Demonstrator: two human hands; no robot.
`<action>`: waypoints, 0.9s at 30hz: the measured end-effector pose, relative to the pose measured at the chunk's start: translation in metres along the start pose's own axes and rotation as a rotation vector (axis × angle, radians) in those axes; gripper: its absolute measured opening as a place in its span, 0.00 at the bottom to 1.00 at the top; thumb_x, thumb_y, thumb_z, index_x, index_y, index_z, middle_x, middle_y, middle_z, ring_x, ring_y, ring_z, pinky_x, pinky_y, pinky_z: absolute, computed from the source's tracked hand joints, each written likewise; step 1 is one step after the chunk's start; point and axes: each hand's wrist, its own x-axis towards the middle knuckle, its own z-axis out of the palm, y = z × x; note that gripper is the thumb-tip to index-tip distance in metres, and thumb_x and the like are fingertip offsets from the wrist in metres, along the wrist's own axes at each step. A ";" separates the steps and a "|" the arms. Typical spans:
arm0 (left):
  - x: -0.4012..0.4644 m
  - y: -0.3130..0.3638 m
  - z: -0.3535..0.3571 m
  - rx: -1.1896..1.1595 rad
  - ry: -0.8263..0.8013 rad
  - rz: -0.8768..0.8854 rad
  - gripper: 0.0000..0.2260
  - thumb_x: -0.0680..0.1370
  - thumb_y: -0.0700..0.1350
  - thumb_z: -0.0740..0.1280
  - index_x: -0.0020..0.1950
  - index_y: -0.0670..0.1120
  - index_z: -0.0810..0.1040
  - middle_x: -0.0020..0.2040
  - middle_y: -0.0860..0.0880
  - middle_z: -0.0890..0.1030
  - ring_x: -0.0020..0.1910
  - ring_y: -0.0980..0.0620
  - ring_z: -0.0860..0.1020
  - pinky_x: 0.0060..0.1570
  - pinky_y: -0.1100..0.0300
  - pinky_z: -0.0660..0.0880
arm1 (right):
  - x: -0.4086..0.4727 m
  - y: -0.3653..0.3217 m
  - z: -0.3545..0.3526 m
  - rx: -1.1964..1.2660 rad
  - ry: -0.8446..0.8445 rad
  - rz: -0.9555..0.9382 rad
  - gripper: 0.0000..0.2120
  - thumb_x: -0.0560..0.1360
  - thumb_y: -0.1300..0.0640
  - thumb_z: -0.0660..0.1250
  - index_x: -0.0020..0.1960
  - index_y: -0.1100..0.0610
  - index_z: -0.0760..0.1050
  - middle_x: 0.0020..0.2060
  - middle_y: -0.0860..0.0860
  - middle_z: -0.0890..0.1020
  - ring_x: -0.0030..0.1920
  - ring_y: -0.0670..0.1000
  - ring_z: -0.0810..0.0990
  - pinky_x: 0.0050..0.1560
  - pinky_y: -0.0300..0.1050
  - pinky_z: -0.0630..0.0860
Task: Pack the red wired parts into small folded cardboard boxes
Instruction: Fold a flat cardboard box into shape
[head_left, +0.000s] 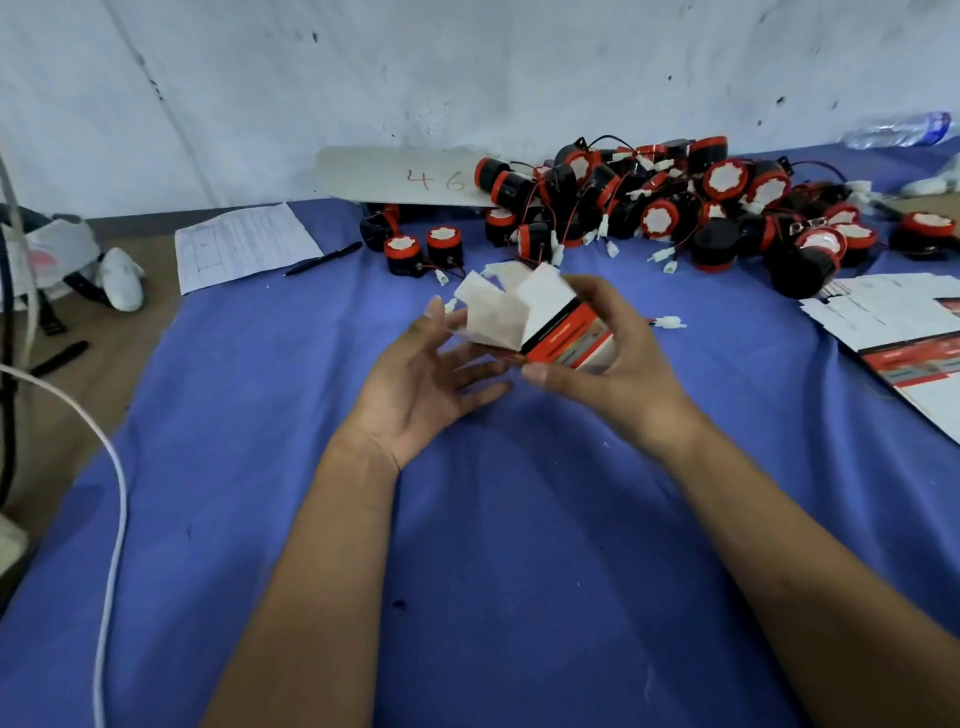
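A small white and red cardboard box (558, 332) is held over the blue cloth by my right hand (608, 364), fingers wrapped round its printed body. Its white flaps (493, 306) stand open toward the left. My left hand (426, 384) is palm up just beside the flaps, fingers spread, fingertips touching them. A white plug on a red wire (670, 322) sticks out right of my right hand. A big heap of red and black wired parts (675, 208) lies at the back, with two loose parts (423, 252) in front of it.
Flat unfolded box blanks (904, 327) lie at the right edge. A printed sheet (244, 244) and black pen (324, 258) rest at the back left. A card marked 46 (400, 176) leans on the wall. A white cable (111, 467) runs down the left side.
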 end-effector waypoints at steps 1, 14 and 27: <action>0.000 -0.001 0.003 -0.031 -0.078 -0.004 0.34 0.71 0.61 0.77 0.71 0.44 0.76 0.68 0.36 0.78 0.64 0.37 0.79 0.61 0.39 0.78 | 0.000 -0.001 -0.003 0.142 -0.013 0.049 0.26 0.68 0.62 0.78 0.63 0.52 0.75 0.54 0.46 0.84 0.56 0.48 0.83 0.54 0.39 0.79; 0.002 -0.005 0.036 0.116 0.110 0.321 0.21 0.79 0.56 0.68 0.66 0.44 0.79 0.62 0.41 0.83 0.59 0.43 0.81 0.59 0.45 0.78 | 0.000 -0.002 -0.001 0.225 -0.073 0.076 0.29 0.74 0.50 0.73 0.73 0.54 0.70 0.63 0.50 0.81 0.65 0.58 0.79 0.65 0.60 0.76; -0.001 -0.010 0.043 0.363 0.121 0.514 0.09 0.78 0.42 0.63 0.54 0.41 0.78 0.46 0.49 0.84 0.45 0.54 0.82 0.43 0.62 0.78 | 0.001 -0.006 0.014 0.146 0.108 -0.007 0.15 0.77 0.59 0.68 0.63 0.58 0.78 0.49 0.46 0.84 0.52 0.50 0.82 0.50 0.42 0.77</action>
